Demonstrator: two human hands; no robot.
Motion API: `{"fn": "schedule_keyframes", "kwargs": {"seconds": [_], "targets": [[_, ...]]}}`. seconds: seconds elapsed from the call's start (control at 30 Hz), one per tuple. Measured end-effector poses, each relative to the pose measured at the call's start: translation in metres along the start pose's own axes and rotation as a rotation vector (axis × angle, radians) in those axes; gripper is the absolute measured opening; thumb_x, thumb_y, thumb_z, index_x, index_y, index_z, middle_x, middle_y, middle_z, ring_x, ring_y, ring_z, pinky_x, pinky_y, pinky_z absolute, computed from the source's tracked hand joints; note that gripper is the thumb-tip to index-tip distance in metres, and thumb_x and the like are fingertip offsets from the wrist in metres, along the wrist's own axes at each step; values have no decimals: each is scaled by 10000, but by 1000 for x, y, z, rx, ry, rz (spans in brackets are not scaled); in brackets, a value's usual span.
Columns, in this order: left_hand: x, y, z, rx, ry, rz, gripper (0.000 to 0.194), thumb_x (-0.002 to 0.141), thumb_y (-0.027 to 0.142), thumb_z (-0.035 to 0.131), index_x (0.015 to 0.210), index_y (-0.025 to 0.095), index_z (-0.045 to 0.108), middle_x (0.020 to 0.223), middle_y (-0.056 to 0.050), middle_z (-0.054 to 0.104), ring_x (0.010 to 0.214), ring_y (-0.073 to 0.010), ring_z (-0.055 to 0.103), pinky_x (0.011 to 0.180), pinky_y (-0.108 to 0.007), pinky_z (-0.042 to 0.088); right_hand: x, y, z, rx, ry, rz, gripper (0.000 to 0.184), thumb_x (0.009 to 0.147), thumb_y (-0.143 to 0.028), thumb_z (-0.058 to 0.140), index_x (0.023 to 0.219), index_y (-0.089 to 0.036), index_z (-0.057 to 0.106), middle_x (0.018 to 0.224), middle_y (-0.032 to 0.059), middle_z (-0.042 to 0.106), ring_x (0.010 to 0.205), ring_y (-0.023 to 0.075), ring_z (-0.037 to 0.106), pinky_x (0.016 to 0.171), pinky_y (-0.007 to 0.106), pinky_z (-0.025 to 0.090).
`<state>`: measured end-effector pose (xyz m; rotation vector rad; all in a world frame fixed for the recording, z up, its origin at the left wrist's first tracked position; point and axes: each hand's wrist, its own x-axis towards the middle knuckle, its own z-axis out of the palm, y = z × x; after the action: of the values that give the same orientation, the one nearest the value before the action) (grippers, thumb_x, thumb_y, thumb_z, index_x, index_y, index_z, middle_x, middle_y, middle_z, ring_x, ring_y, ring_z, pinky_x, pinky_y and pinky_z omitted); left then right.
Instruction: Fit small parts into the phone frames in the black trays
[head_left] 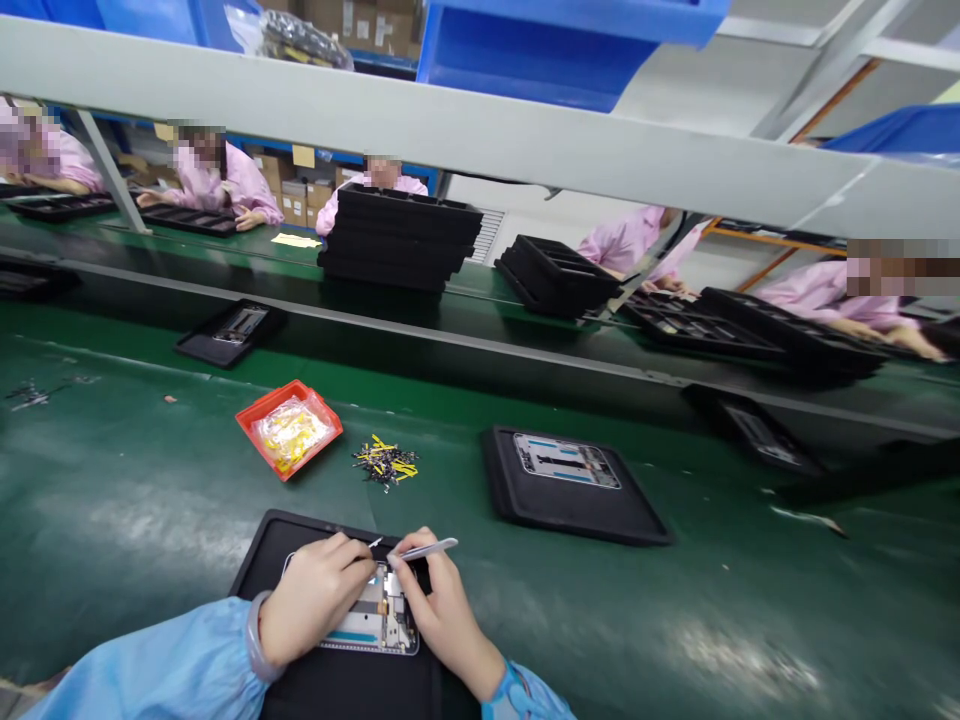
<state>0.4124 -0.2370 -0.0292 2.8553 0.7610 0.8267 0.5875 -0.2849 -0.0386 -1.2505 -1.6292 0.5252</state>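
Observation:
In the head view, an opened phone body with a metal plate, blue strips and exposed circuitry lies on a black tray at the front. My left hand rests over its left part, fingers bent and closed together at the upper edge. What those fingers hold, if anything, is hidden; a tiny white piece shows just beyond them. My right hand is at the phone's right side, thumb and fingers pinching a slim pale stick-like tool. Its working tip is hidden by the fingers.
Beyond the tray sit a red bin of bagged yellow parts and a loose pile of black-and-yellow pieces. Another black tray bears an opened phone. Stacked trays and several people in pink stand across the bench, under an overhead shelf.

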Motion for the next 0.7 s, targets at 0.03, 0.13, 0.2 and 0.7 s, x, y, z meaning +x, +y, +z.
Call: {"fn": "schedule_keyframes", "kwargs": {"seconds": [0.03, 0.13, 0.2, 0.7], "targets": [[0, 0, 0, -6, 3, -1, 357, 992, 163, 313, 797, 170, 612, 746, -18, 640, 641, -134, 569, 561, -227, 457, 0, 0, 0, -5, -10, 4, 75, 905, -177, 475, 883, -219, 533, 780, 30, 619, 718, 184, 607, 670, 278, 503], [-1, -1, 1, -22, 13, -5, 358, 1001, 184, 305, 806, 175, 605, 759, -14, 645, 653, -137, 579, 569, -229, 451, -1, 0, -1, -15, -30, 12, 84, 911, -183, 462, 886, -219, 534, 780, 29, 614, 710, 180, 606, 661, 272, 498], [-2, -1, 2, -31, 9, -11, 347, 1001, 191, 313, 810, 178, 603, 763, -11, 645, 658, -136, 580, 580, -230, 448, -1, 0, -1, -11, -31, 12, 91, 921, -195, 453, 893, -218, 536, 779, 25, 607, 706, 173, 604, 654, 261, 493], [2, -1, 0, -27, -161, -45, 162, 849, 40, 484, 878, 169, 578, 867, -19, 644, 715, -163, 575, 639, -268, 456, 8, 0, -9, 182, 371, 112, 101, 912, -319, 556, 891, -224, 530, 806, 21, 573, 757, 182, 613, 680, 303, 512]]}}
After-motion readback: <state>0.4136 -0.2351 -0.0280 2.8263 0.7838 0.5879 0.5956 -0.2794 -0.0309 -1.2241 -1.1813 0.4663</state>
